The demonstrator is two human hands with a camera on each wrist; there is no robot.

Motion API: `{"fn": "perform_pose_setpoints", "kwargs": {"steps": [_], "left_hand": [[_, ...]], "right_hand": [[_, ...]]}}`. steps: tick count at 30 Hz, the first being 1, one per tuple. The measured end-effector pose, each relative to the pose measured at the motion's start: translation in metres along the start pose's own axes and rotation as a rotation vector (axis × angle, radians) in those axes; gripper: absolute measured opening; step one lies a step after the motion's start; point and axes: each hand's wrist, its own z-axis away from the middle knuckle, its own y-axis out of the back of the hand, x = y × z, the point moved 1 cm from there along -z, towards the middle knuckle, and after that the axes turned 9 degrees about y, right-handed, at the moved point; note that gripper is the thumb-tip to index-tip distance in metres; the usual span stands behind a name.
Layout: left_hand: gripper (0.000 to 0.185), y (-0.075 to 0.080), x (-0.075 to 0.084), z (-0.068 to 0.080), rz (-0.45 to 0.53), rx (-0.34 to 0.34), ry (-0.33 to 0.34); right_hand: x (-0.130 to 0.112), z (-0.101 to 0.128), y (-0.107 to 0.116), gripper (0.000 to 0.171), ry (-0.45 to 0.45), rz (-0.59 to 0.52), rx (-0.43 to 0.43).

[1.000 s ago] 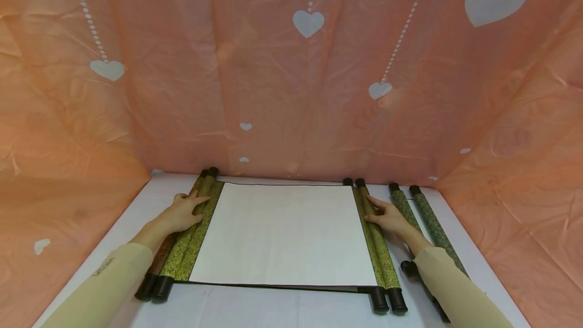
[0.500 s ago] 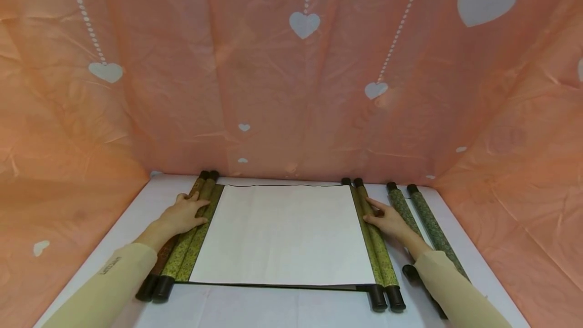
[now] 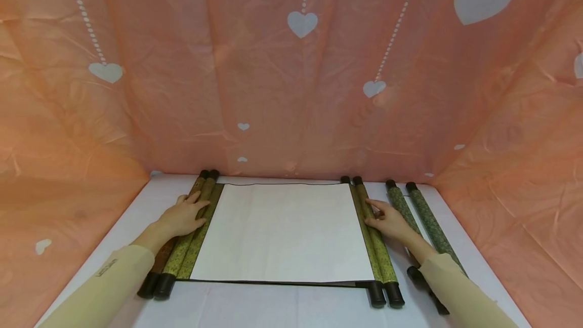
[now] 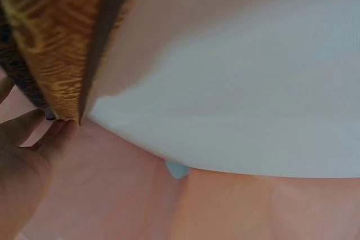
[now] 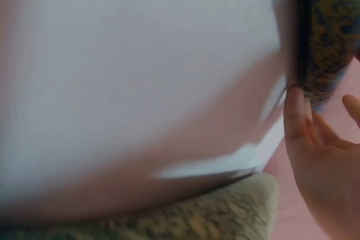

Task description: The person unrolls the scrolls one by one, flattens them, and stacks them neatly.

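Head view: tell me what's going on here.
A person has an opened scroll lying flat on the white table, its blank sheet facing up. The left hand rests on the left roller and the right hand rests on the right roller, fingers extended. Two rolled green scrolls lie to the right.

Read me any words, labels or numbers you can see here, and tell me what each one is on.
Left sleeve: a small dark print near the cuff, too small and blurred to read.
Open scroll under the left hand and right hand: its white sheet is blank, with no writing.
Rolled scrolls at the right: patterned fabric only, no label visible.
Backdrop: white hearts and dotted lines, no words.
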Motion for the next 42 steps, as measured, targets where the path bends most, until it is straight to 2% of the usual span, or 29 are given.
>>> {"fn": "perform_pose_setpoints", "kwargs": {"steps": [6,12,18,23,27,31,38,42], "left_hand": [[0.054,0.008,0.015,-0.001,0.051,0.04,-0.044],[0.057,0.024,0.046,-0.007,0.126,0.062,-0.079],[0.062,0.038,0.093,-0.019,0.251,0.13,-0.141],[0.064,0.043,0.143,-0.027,0.366,0.178,-0.175],[0.062,0.036,0.182,-0.032,0.441,0.169,-0.22],[0.059,0.023,0.224,-0.037,0.497,0.108,-0.282],[0.058,0.0,0.3,-0.044,0.487,0.033,-0.389],[0.057,-0.017,0.336,-0.046,0.486,-0.041,-0.431]], "right_hand": [[-0.018,0.006,0.013,0.064,0.047,-0.007,0.021],[-0.036,0.012,0.032,0.063,0.117,0.044,0.094],[-0.04,0.027,0.054,0.063,0.161,0.086,0.199],[-0.03,0.048,0.072,0.063,0.132,0.127,0.27],[-0.01,0.066,0.084,0.059,0.104,0.139,0.29],[0.012,0.086,0.095,0.058,0.044,0.173,0.24],[0.037,0.111,0.105,0.061,-0.061,0.2,0.127],[0.047,0.118,0.105,0.06,-0.092,0.202,0.085]]}}
